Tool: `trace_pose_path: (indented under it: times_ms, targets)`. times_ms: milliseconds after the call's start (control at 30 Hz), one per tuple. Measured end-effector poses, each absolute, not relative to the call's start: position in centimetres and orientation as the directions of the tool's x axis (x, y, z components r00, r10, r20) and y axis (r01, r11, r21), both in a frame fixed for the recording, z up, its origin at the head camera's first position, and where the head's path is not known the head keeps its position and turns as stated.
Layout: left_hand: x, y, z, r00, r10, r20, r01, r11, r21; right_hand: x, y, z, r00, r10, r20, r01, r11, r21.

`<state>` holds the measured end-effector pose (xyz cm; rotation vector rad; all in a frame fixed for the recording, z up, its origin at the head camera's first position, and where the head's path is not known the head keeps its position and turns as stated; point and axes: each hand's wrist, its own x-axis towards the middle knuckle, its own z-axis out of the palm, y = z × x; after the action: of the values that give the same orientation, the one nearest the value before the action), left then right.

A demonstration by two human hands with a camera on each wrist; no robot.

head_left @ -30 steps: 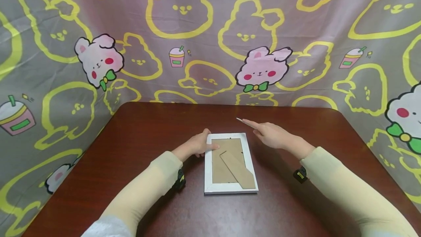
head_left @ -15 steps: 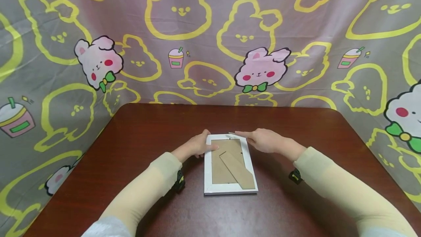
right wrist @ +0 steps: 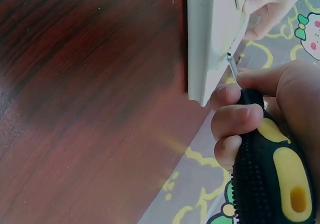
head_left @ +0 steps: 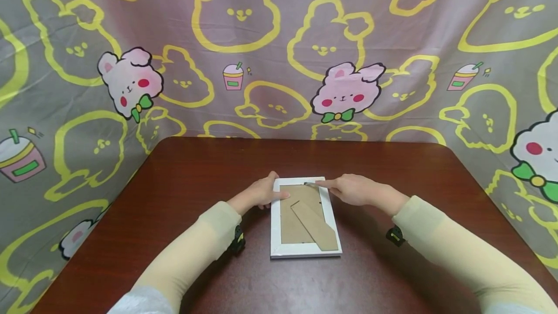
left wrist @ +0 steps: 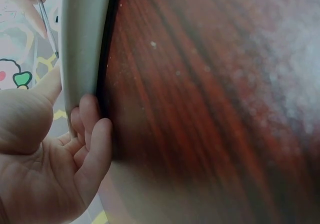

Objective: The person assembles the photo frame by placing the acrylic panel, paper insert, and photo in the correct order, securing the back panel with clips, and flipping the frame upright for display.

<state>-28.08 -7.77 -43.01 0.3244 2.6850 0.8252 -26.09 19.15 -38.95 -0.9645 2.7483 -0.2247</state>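
A white picture frame (head_left: pixel 276 227) lies back side up on the table, showing its brown backing board (head_left: pixel 291 227) and a brown stand flap (head_left: pixel 320 234). My left hand (head_left: pixel 261 191) grips its far left side, thumb over the back and fingers along the outer edge. In my right hand (head_left: pixel 354 189) is a screwdriver with a black and yellow handle (right wrist: pixel 270 169); the fingers curl round it and the index finger lies forward along the shaft. Its metal tip meets a small black tab (right wrist: pixel 229 56) at the frame's far edge.
The dark red wooden table (head_left: pixel 209 168) surrounds the frame. Patterned cloth (head_left: pixel 270 62) hangs behind and at both sides. Another small black tab (head_left: pixel 320 203) sits along the backing's right side.
My right hand has come down and toward the frame, bringing the screwdriver's tip from the air to the tab at the far edge. The left hand and the frame stay put.
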Motion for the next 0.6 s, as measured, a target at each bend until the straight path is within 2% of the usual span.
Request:
trace_pose_path:
  times_ms: [333, 600]
  targets:
    - [-28.06, -7.69, -43.18, -0.932, 0.283, -0.227, 0.107, 0.813, 0.573, -26.44, 19.20, -38.68, -0.725, -0.673, -0.150, -0.637, 0.737, -0.227]
    - [-28.21, -7.52, -43.12, -0.939, 0.262, -0.222, 0.063, 0.768, 0.638, -26.48, 19.29, -38.99, -0.724, -0.678, -0.125, -0.649, 0.731, -0.209]
